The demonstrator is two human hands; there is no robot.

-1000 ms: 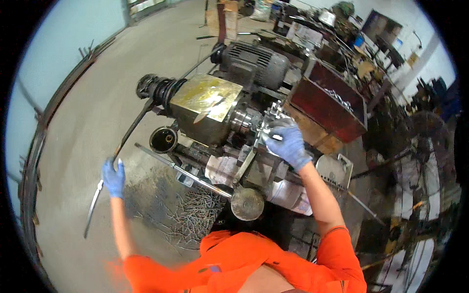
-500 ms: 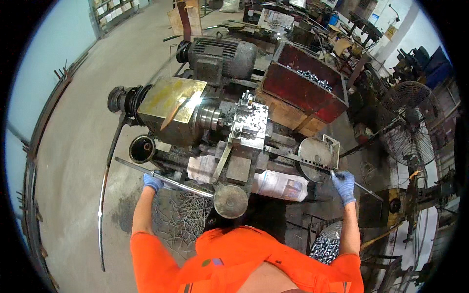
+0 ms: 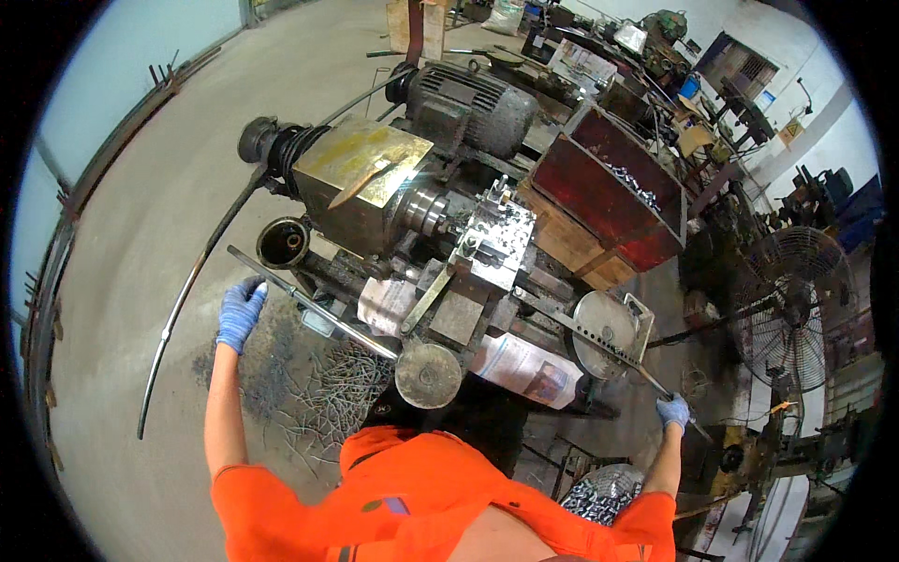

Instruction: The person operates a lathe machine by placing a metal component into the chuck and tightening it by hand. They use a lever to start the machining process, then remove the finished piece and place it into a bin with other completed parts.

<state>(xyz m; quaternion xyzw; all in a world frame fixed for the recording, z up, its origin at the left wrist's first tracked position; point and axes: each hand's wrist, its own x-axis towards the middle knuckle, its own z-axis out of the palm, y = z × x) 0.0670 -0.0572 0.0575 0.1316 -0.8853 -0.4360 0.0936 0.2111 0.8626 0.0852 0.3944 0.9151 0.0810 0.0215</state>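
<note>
My left hand (image 3: 242, 314), in a blue-grey glove, is raised beside the outer end of a long metal lever rod (image 3: 328, 314), its fingers apart from the rod and nothing visible in them. That rod runs to a round metal disc (image 3: 428, 377) at the front of a lathe-like machine. On the right, my gloved right hand (image 3: 672, 410) is closed around the thin end of a lever bar (image 3: 648, 379) that has a row of holes. Between the hands sit the bright chuck (image 3: 426, 212) and a metal tool block (image 3: 496, 245) strewn with chips.
A red bin (image 3: 599, 187) with metal parts stands behind the machine, beside the motor (image 3: 468, 108). Wire-like scrap (image 3: 342, 393) lies on the floor. A basket of small metal parts (image 3: 604, 492) is near my right arm. A fan (image 3: 794, 309) stands at right.
My left hand has come off the lever rod and moved left and up. My right hand has drawn lower with the lever bar still in it. The view has tilted.
</note>
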